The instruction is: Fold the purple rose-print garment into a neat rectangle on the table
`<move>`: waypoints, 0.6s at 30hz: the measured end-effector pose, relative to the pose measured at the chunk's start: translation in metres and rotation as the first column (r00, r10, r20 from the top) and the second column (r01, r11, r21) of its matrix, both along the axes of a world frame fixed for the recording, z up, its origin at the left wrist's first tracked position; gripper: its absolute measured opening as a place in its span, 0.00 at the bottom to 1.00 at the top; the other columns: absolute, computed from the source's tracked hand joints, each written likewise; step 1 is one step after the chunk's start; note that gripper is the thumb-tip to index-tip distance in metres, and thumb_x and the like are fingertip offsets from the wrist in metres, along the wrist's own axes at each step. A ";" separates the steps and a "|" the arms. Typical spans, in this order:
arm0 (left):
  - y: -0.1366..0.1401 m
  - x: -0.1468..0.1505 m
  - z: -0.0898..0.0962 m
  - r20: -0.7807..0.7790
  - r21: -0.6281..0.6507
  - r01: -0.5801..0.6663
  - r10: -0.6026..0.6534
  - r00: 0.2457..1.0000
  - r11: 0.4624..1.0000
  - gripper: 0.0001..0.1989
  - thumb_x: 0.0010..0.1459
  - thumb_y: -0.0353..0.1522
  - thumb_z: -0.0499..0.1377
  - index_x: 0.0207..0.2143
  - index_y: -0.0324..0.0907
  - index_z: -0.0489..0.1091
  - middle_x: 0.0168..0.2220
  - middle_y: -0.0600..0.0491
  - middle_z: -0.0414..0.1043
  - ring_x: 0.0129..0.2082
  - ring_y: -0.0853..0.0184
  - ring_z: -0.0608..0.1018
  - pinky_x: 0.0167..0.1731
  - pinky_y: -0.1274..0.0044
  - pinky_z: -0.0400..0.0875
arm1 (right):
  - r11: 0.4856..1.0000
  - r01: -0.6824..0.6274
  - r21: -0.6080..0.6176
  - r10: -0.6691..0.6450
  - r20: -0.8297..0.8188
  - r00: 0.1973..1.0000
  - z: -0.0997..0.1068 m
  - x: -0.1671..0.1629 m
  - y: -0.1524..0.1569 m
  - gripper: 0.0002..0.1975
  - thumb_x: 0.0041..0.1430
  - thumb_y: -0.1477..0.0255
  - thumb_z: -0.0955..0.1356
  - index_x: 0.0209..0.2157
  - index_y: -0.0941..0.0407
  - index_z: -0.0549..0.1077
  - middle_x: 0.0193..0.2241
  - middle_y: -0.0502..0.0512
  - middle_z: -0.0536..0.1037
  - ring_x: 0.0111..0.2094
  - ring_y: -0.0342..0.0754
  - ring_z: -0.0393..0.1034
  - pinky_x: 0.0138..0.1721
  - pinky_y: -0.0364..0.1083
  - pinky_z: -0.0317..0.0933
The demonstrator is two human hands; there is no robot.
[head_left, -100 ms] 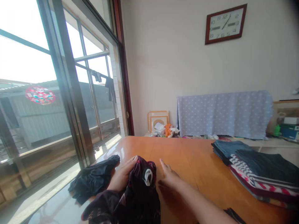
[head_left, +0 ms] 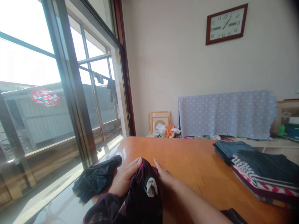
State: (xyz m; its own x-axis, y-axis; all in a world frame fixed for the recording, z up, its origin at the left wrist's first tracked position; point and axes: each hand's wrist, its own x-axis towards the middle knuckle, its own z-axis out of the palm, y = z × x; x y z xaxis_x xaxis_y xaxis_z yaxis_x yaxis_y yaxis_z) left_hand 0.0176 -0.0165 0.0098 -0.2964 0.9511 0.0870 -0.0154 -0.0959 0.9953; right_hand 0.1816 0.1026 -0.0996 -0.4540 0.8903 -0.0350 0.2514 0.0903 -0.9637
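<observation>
At the counter (head_left: pixel 184 161), my left hand (head_left: pixel 125 177) holds a dark garment (head_left: pixel 136 193); my right hand (head_left: pixel 165 177) touches it, grip unclear

The wall clock (head_left: pixel 226 25) carries printed numerals around its pale face: 10, 11, 12, 2, 3, 4, 5, 6, 7, 8 and 9, the 9 partly merging with a grey bar. A clock hand points toward the place of the 1. Pale lettering stands on the dark cloth (head_left: pixel 105 207) near the bottom edge, too blurred to read as words. Any characters on the round red sticker (head_left: pixel 45 97) are illegible.
</observation>
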 end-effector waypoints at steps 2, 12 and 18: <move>-0.011 0.003 0.006 0.062 0.033 0.073 -0.075 0.995 0.997 0.32 0.46 0.52 0.69 0.45 0.37 0.77 0.40 0.45 0.81 0.48 0.49 0.80 0.50 0.64 0.74 | 0.994 -0.032 -0.106 0.014 -0.168 0.986 0.004 -0.014 -0.011 0.22 0.49 0.61 0.73 0.44 0.57 0.77 0.29 0.51 0.78 0.32 0.50 0.73 0.36 0.46 0.65; -0.030 -0.064 -0.010 -0.731 -0.029 -0.003 -0.019 0.682 1.000 0.14 0.48 0.34 0.66 0.39 0.43 0.73 0.38 0.50 0.74 0.40 0.59 0.76 0.42 0.71 0.70 | 0.920 0.380 -0.092 -0.348 -0.638 0.687 0.079 0.091 0.027 0.13 0.53 0.62 0.66 0.40 0.52 0.69 0.28 0.47 0.77 0.27 0.44 0.70 0.32 0.43 0.65; -0.014 -0.051 -0.016 -0.752 0.056 -0.429 0.321 0.576 0.902 0.13 0.58 0.44 0.57 0.29 0.45 0.72 0.29 0.50 0.70 0.31 0.60 0.74 0.29 0.74 0.63 | 0.622 0.705 0.341 -0.356 -0.679 0.642 0.124 0.124 -0.027 0.17 0.60 0.59 0.69 0.47 0.52 0.76 0.42 0.51 0.81 0.45 0.50 0.72 0.51 0.49 0.63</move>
